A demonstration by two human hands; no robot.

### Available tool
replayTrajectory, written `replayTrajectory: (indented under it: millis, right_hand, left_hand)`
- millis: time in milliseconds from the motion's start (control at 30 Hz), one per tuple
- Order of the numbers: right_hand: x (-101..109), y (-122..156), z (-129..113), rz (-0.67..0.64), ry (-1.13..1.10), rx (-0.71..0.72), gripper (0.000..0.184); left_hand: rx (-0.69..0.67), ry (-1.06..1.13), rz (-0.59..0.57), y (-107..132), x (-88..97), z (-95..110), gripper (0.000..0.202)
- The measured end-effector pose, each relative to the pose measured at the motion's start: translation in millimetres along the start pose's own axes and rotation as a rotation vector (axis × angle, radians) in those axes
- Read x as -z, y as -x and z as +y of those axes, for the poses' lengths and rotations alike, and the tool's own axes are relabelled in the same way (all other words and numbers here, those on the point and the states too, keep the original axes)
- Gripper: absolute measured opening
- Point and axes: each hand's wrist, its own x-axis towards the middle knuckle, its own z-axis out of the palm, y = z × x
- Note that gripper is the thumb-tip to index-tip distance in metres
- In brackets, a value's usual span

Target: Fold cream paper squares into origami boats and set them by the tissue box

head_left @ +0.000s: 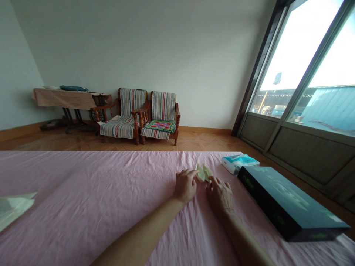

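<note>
A small folded paper (200, 174) in pale yellow-green, with pointed flaps standing up, sits on the pink cloth ahead of me. My left hand (186, 184) is closed, its fingers gripping the left flap. From the lower right, my right hand (221, 195) has its thumb and curled fingers on the right flap's edge. The fingertips partly cover the paper's sides. Far to the left lies a larger piece of pale folded paper (15, 208), cut off by the picture's edge.
Right of my hands is a large dark box (294, 199), with a blue and white tissue pack (240, 161) behind it. Pink cloth (97, 192) covers the surface. Beyond stand two wooden chairs (119, 129), a cloth-covered table (69, 98) and a window (302, 74).
</note>
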Motion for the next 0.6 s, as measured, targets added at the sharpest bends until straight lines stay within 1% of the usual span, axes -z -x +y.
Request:
replayTrajectory:
  millis: [67,133,333,433,600]
  right_hand:
    - [0.1,-0.2,0.9,-0.001,0.016,-0.019,0.014]
    - [0.0,-0.2,2.5,0.009,0.029,-0.054,0.015]
    - [-1.3,0.6,6.8,0.047,0.03,-0.155,0.015]
    - [-1.3,0.5,6.7,0.044,0.013,-0.15,0.015]
    - [-0.6,0.1,4.5,0.018,-0.001,-0.104,0.016]
  left_hand:
    - [-0.043,0.0,-0.036,1.2,-0.9,1.4,0.04]
    - [-0.059,-0.002,-0.058,1.5,-2.3,1.6,0.038]
    - [-0.041,-0.004,-0.074,-0.5,-4.9,-0.8,0.033]
    - [-0.032,-0.005,-0.077,-0.9,-4.5,-0.5,0.033]
    - [-0.033,-0.004,-0.071,-1.2,-3.7,0.3,0.032]
